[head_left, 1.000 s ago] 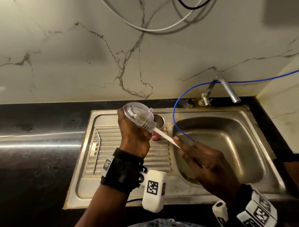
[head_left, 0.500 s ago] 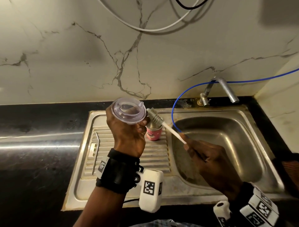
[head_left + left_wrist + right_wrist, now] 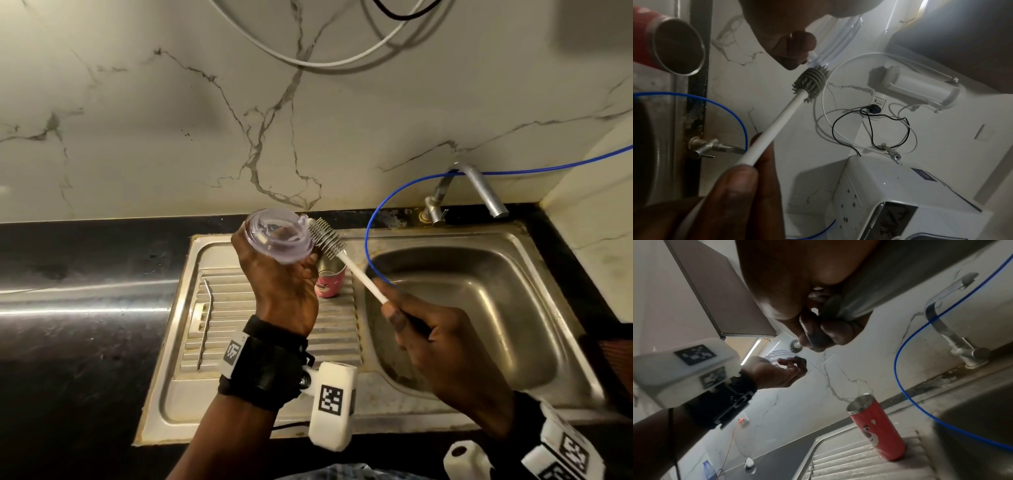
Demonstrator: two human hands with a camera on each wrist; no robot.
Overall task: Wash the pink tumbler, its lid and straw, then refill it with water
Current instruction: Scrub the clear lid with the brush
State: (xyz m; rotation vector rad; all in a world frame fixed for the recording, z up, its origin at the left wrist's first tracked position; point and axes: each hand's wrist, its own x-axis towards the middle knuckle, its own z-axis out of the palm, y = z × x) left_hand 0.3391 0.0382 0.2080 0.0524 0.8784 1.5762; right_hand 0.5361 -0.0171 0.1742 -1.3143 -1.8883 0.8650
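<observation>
Left hand [image 3: 277, 291] grips clear lid [image 3: 277, 240] by rim; right hand [image 3: 442, 346] clasps brush [image 3: 327, 236] handle beside it. Lid likely light, stiff, slippery wet.

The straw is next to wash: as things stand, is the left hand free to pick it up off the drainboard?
Probably not yet. The left hand grips the lid, so its fingers are taken. The straw lies bare on the drainboard, with nothing over it, left of that hand; once the lid is put down, the way looks open.
</observation>
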